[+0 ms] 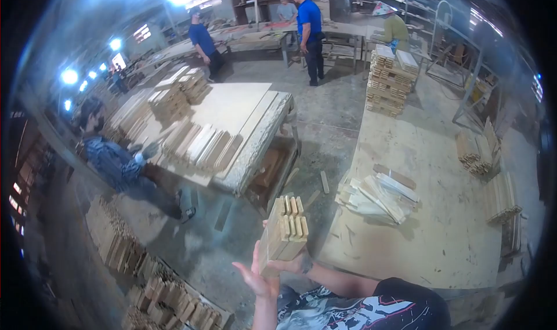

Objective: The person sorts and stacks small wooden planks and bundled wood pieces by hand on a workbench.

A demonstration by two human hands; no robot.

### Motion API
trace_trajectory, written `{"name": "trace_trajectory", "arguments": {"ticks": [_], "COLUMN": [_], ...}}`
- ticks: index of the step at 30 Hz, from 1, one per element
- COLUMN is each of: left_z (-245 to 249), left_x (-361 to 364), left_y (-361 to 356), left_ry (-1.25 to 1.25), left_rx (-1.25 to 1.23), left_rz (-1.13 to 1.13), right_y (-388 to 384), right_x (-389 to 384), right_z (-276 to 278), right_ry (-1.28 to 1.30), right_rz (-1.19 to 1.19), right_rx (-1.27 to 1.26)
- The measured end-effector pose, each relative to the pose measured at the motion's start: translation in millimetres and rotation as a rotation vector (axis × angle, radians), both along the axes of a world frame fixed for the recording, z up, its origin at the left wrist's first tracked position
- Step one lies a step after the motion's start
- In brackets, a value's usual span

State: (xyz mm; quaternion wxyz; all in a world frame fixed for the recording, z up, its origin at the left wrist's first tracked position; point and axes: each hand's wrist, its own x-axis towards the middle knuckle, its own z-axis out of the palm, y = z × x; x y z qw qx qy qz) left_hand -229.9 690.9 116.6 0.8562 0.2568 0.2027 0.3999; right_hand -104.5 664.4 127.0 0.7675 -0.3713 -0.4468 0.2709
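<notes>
I hold a bundle of short wooden slats point(284, 231) upright in front of me, over the concrete floor. My left hand point(255, 278) is spread against the bundle's lower left side. At its bottom edge my right hand point(293, 265), with a band on the wrist, grips the bundle from below. The slat ends face me in stacked rows.
A large wooden table point(441, 243) at right carries a loose pile of slats point(377, 196) and a tall stack point(391, 80). A second table point(243, 104) holds rows of slats. A person point(110, 156) works at its left side. Others stand far back. Slat stacks point(162, 295) line the floor.
</notes>
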Motion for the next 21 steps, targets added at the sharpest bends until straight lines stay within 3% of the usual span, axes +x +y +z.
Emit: {"name": "trace_trajectory", "arguments": {"ticks": [4, 8, 11, 15, 21], "left_z": [-6, -32, 17, 40, 17], "left_x": [23, 42, 74, 136, 244], "left_y": [81, 183, 241, 292, 308], "left_ry": [0.223, 0.26, 0.472, 0.351, 0.071], "left_rx": [0.087, 0.555, 0.985, 1.105, 0.933], "left_rz": [-0.158, -0.427, -0.709, -0.942, -1.166], "right_y": [57, 106, 141, 168, 181], "right_x": [29, 63, 78, 100, 170], "right_z": [0, -10, -9, 9, -2], "right_ry": [0.122, 0.218, 0.357, 0.387, 0.326], "right_rz": [-0.111, -0.191, -0.268, -0.469, -0.715], "right_rx": [-0.077, -0.235, -0.244, -0.225, -0.246]}}
